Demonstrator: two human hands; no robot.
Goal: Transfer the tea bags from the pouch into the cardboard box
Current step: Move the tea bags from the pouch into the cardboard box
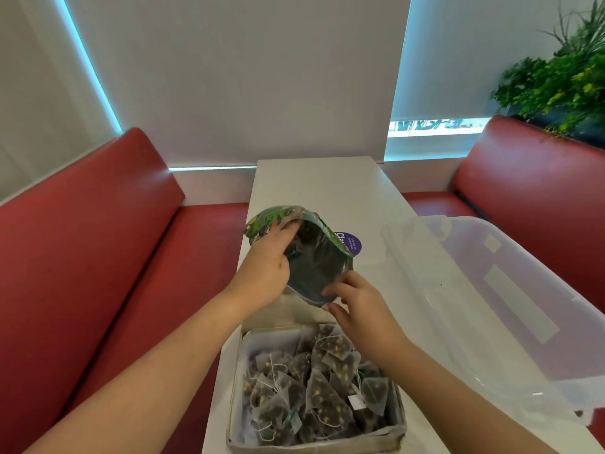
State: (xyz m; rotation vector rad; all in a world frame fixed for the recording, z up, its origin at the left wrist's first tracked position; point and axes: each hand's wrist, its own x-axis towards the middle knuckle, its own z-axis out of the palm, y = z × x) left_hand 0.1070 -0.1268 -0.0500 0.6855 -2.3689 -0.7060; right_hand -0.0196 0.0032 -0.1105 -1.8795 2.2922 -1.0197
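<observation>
Transfer in progress. The left hand (pixel 268 267) is gripping the pouch (pixel 314 273) by its side, fingers curled over the upper lip, and is tilting the open mouth toward the cardboard box (pixel 234 404) standing just below on the table (pixel 327 191). The right hand (pixel 363 306) is meeting the lower lip, index finger and thumb appearing to pinch it, the other fingers loosely curled. Tea bags (pixel 327 388) are lying heaped in the box. Whether any are remaining in the pouch's dark interior cannot be told. Likely faults: the mouth seems to be hanging near the box's far wall, so bags sliding out could land on the table, and tangled strings could drag neighbours over the low rim. White lettering (pixel 342 240) on the pouch is reading "Cla", the rest hidden. Print on the adjoining purple round label (pixel 355 245) is too small to read.
</observation>
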